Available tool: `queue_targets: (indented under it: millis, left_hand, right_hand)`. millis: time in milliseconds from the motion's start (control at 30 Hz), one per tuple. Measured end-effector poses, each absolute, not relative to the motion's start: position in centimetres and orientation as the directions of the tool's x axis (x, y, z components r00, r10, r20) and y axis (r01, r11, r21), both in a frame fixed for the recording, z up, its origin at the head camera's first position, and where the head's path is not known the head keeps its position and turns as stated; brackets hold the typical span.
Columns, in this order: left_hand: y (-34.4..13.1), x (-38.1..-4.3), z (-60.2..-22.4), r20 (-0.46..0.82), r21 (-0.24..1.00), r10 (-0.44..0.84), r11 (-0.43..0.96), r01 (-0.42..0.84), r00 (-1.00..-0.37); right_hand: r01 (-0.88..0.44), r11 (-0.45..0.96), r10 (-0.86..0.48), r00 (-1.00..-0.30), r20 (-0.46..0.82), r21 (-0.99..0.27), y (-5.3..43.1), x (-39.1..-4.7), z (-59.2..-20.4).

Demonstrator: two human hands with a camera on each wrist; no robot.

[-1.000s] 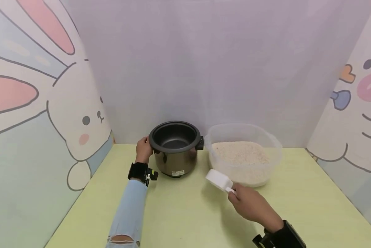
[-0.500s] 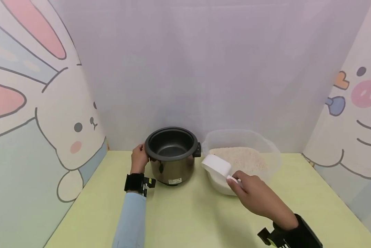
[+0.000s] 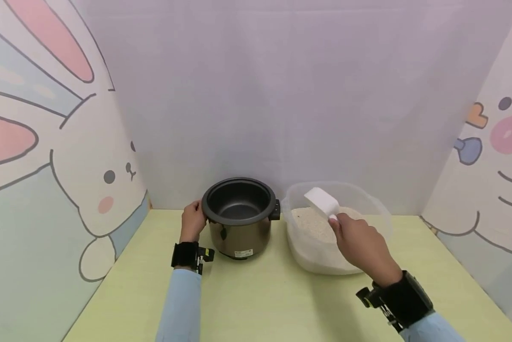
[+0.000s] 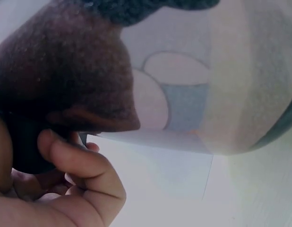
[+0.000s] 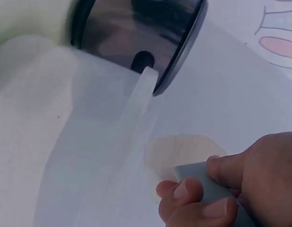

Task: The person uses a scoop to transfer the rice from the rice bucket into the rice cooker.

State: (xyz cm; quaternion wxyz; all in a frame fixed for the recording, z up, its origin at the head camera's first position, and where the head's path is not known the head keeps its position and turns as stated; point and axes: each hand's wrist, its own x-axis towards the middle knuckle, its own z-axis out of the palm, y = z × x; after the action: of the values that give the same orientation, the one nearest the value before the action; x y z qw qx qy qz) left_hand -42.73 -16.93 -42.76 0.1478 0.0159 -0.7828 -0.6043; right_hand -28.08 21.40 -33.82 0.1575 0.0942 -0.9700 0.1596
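Note:
A rice cooker (image 3: 241,237) with a shiny bronze-brown body and dark inner pot stands lidless on the table. My left hand (image 3: 193,222) grips its left side handle; in the left wrist view, curled fingers (image 4: 82,163) wrap the black handle (image 4: 30,146). To the right is a clear plastic tub (image 3: 300,254) partly filled with pale rice (image 3: 311,224). My right hand (image 3: 365,247) holds a white scoop (image 3: 322,201) by its handle above the tub. In the right wrist view, thumb and fingers close round that handle (image 5: 205,179). The scoop's inside is hidden.
The cooker's right handle (image 3: 275,210) sits close to the tub's left rim. A pale curtain (image 3: 256,95) hangs right behind both. Cartoon-printed panels (image 3: 106,228) flank the yellow-green table (image 3: 256,304) on the left and right.
My right hand has raised the scoop from the tub's front left and carried it forward and right, over the rice. The left hand stays on the cooker's handle. The view has shifted slightly.

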Motion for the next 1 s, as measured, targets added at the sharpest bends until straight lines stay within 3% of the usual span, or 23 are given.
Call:
queue_targets:
  millis: [133, 567, 1000]
  left_hand:
    - [-16.8, -42.7, -42.9, 0.199, 0.961, -0.199, 0.231, 0.151, -0.96]
    - [-17.2, -43.3, -42.9, 0.196, 0.969, -0.207, 0.189, 0.158, -0.958]
    - [-17.1, -43.1, -43.1, 0.198, 0.965, -0.217, 0.215, 0.151, -0.956]
  right_hand:
    - [-0.148, 0.953, -0.069, -0.956, 0.285, -0.265, 22.4, -29.9, -34.1]
    - [-0.161, 0.982, -0.147, -0.98, 0.135, -0.101, 26.7, -35.3, -35.2]
    - [-0.068, 0.997, -0.068, -0.997, 0.032, -0.019, 28.2, -36.7, -35.9]
